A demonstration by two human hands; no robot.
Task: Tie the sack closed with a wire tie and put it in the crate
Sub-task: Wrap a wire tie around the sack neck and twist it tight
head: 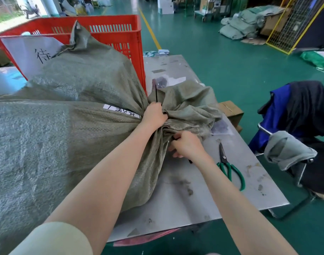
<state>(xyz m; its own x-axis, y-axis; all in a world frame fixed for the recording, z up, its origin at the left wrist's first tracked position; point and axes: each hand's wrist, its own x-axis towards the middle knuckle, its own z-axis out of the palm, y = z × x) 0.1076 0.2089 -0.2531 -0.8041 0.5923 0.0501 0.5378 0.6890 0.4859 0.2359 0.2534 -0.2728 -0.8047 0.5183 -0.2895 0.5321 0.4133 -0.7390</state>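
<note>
Where the sack [69,115] gathers, both hands' grips clamp its neck.

Grey-green sack [65,111], red crate [109,32]

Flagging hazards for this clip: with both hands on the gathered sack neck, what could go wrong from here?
1. The left hand and right hand pinch the bunched neck of the sack; if either slips, the black wire tie may loosen and the mouth reopen.
2. The scissors lie close beside the right hand and could be knocked or catch it.
3. The red crate already holds another sack, so this one may not fit.
</note>
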